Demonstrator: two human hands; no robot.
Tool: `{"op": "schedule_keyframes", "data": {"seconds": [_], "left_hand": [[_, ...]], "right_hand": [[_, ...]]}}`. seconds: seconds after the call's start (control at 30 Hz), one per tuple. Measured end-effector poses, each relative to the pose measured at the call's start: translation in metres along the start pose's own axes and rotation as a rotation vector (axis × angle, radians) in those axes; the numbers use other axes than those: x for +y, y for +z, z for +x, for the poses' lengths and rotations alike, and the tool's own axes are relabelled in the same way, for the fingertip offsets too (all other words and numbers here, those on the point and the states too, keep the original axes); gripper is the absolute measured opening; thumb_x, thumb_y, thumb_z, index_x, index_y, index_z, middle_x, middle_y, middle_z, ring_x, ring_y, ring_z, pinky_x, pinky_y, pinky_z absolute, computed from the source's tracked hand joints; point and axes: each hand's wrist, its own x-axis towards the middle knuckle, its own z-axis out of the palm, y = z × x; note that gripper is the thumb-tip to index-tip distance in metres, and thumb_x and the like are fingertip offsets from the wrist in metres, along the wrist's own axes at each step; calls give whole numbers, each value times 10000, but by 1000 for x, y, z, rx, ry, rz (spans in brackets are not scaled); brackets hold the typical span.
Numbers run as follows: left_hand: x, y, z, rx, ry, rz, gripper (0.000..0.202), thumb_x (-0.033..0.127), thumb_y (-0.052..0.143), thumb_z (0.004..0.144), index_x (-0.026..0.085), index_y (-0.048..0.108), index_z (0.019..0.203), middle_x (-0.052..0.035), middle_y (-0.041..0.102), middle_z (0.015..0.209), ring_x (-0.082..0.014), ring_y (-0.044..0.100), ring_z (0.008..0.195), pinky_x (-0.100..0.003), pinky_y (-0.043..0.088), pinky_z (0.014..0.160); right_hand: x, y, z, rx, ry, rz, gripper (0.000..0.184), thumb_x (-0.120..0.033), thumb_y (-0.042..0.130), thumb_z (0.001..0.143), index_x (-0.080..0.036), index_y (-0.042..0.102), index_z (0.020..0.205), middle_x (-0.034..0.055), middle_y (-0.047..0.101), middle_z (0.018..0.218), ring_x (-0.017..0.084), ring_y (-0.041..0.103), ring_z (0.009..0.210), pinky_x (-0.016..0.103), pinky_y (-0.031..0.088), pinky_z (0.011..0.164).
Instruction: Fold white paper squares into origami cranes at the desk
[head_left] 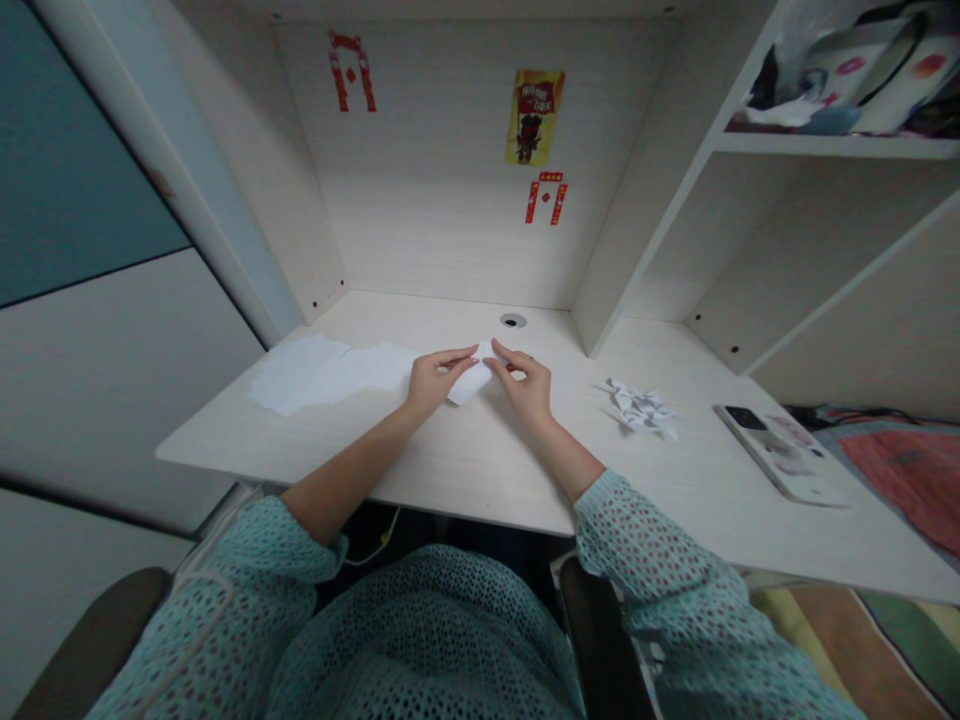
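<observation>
- Where the two hands come together over the bench [450,460], a small white piece of paper [469,384] sits between them, nearer the bench's back edge than its left corner.
- The left hand [433,383] pinches the paper's left side, thumb and forefinger brought close together, fingertips pointing right.
- The right hand [529,388] pinches the paper's upper right part between thumb and forefinger, fingertips pointing left.
- The paper's upper end lies between the two sets of fingers; its lower end shows below them, slanting left toward the front edge. Whether that end touches the bench, I cannot tell.
- Overlapping white sheets [322,375] lie flat along the bench's left side, reaching right to just beside the left hand.
- A small heap of folded paper [641,408] rests right of the right hand, apart from it, near the foot of the upright panel [652,180].
- A phone [784,455] lies back up, farther toward the right edge.
- A round cable hole [513,320] sits near the back edge, beyond the hands.
</observation>
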Motion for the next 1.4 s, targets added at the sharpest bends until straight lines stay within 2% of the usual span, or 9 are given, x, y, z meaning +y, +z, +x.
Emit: {"op": "schedule_keyframes", "data": {"seconds": [0.3,0.77,0.9,0.97,1.13,1.4], "left_hand": [[4,1,-2,-25,57,79,257,362,639,740,220,707,944,-42,696,987,-175,638,894,-292,487,808],[3,2,-1,-35,-11,32,250,340,660,714,209,717,919,-56,699,975,-197,638,900,-321,478,846],[-3,3,2,27,-61,-64,303,357,661,713,179,707,954,-79,689,1006,-199,641,893,-314,498,808],[-6,3,3,66,-96,-134,347,363,667,707,159,695,987,-93,682,1023,-199,645,874,-311,509,781],[-10,3,5,103,-132,-210,386,366,682,689,147,687,1008,-101,680,1028,-199,647,869,-315,519,778],[-9,5,5,139,-160,-241,389,368,698,671,149,691,992,-105,684,1015,-210,647,886,-332,525,787]], "right_hand": [[-2,-1,4,19,126,119,287,-417,616,728,-187,726,858,71,712,869,186,632,768,313,482,729],[-1,-1,4,33,125,60,302,-426,622,719,-181,724,862,74,709,857,173,607,717,308,474,711],[1,2,5,42,195,162,427,-455,664,670,-157,681,976,61,687,761,158,590,665,285,460,651],[3,5,4,-8,246,182,446,-468,694,630,-151,680,944,54,675,744,153,583,655,270,447,627],[8,13,-2,-176,325,180,370,-522,674,623,-154,651,646,24,630,632,127,527,575,245,390,562],[10,16,-4,-207,351,202,390,-546,650,639,-162,620,582,2,585,564,105,462,520,239,342,518]]}}
